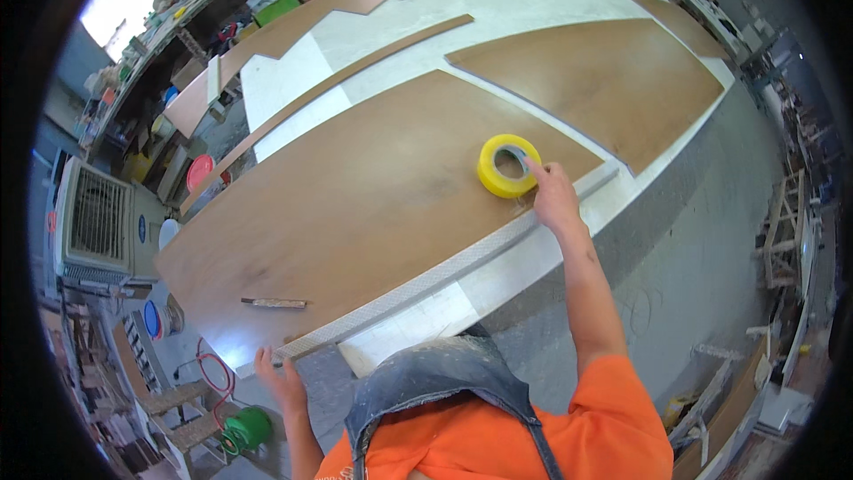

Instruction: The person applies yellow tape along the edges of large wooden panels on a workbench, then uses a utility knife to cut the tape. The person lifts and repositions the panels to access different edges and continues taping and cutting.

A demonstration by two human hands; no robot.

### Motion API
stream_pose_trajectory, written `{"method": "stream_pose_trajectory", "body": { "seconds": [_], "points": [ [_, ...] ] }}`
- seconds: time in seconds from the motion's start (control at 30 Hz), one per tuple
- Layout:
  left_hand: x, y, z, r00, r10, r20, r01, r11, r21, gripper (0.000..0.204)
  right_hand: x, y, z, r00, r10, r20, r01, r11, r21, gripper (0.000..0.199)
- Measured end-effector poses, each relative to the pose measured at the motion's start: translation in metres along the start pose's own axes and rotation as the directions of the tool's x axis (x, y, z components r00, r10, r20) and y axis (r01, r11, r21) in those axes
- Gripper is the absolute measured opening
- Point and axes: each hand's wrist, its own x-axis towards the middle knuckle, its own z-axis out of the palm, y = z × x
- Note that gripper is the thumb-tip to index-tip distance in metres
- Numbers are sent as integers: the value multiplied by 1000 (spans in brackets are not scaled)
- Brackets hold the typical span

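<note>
My right hand [553, 198], arm stretched out, fingertips pinching the near rim of one yellow tape roll [507, 165], which lies flat on the big brown board [355, 204] on the bench [498, 262]. My left hand [280, 380], fingers spread, rests at the bench's near corner, holding nothing. One small wood strip [274, 303] lies nearby. One green hose reel [246, 428] sits on the floor below.
</note>
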Motion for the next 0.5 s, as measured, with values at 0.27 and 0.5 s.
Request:
{"method": "stream_pose_trajectory", "body": {
  "seconds": [0.27,0.5],
  "points": [
    [-56,-25,6,501,-842,202,674,233,-701,67,41,9,-19,954,-24,298,26,1000,-1,50],
    [-45,2,26,548,-571,611,373,-487,-790,93,124,87,-11,962,270,30,-271,955,117,62]
  ]
}}
